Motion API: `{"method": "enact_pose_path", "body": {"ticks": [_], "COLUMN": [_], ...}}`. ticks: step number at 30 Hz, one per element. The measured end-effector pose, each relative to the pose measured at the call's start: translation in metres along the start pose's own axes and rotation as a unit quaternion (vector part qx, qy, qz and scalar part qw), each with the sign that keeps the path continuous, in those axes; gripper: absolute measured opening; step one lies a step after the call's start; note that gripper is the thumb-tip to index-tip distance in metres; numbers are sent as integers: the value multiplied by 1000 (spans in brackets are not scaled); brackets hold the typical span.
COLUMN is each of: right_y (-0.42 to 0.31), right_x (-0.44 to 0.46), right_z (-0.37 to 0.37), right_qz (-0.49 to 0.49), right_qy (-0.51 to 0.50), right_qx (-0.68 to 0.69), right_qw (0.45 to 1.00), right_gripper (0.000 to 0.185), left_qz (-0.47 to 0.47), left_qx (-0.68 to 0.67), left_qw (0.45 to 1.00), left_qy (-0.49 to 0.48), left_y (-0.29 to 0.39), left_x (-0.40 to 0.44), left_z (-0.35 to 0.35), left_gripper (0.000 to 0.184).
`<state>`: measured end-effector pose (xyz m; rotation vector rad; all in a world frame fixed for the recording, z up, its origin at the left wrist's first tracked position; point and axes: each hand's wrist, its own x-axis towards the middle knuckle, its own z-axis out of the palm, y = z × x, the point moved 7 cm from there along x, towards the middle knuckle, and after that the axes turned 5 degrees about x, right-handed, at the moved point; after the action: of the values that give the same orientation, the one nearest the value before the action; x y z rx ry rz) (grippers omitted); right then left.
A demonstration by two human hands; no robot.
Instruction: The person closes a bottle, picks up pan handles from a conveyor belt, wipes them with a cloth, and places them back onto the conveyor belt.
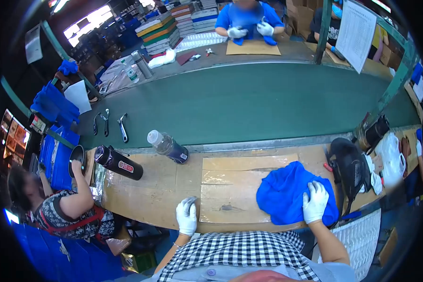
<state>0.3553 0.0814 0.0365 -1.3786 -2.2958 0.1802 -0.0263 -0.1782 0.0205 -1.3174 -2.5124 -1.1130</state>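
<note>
My left hand (pixel 186 216), in a white glove, rests at the front edge of the cardboard-covered table, its fingers curled and what they hold, if anything, hidden. On the right, my right hand (pixel 316 202), also gloved, lies on a crumpled blue cloth (pixel 286 192) with its fingers spread a little. Part of the cloth lies on a taped cardboard sheet (pixel 239 183). A black bottle (pixel 119 162) and a clear-topped bottle (pixel 168 147) stand at the left behind my left hand.
Beyond the table runs a green belt (pixel 249 103) with pliers-like tools (pixel 122 128) at its left. A black bag (pixel 348 167) lies to the right. One person (pixel 80 202) works at the left, another (pixel 249 21) across the belt. A green frame (pixel 395 89) rises at the right.
</note>
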Motion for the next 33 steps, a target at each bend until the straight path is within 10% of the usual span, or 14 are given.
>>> {"method": "enact_pose_path", "body": {"ticks": [33], "right_y": [4], "right_x": [-12], "right_z": [-4], "right_qz": [-66], "right_qy": [66], "right_qx": [52], "right_qw": [994], "right_gripper": [29], "left_qz": [-82], "left_qx": [-39], "left_qw": [992], "left_qy": [88], "left_y": [-7], "left_x": [-1], "left_z": [10], "left_gripper": [20]}}
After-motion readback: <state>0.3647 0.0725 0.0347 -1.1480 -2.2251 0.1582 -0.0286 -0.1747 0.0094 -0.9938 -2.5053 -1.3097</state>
